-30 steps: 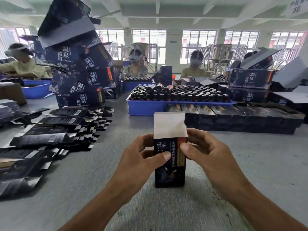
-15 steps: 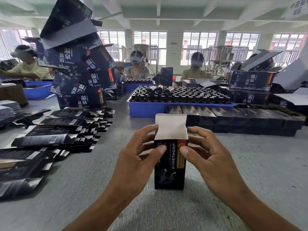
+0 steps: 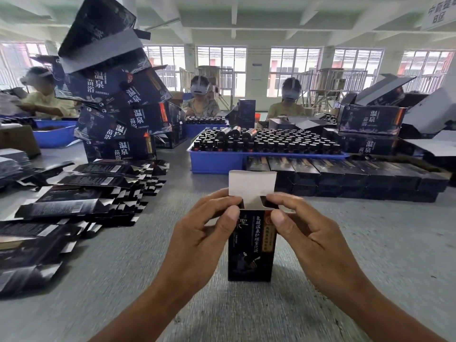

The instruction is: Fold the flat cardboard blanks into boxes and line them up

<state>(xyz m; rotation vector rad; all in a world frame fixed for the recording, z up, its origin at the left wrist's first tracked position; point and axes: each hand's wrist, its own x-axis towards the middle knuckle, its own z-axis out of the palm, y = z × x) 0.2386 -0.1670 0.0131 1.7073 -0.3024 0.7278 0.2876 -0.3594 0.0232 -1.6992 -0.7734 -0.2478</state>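
On the table, centre: box (image 3: pixel 250 245) upright, lid up.
Left hand (image 3: pixel 197 240): pinching top left corner.
Right hand (image 3: pixel 313 240): pinching top right corner.
Handling: I'd judge it light, thin card, crushable; hold near corners.

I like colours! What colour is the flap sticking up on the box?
White, plain inside face of the flap, seen in the head view.

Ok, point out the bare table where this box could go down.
Bare grey table right of the right hand, in front of the finished-box row. Also a strip between the left hand and flat blanks. Crowded left and beyond.
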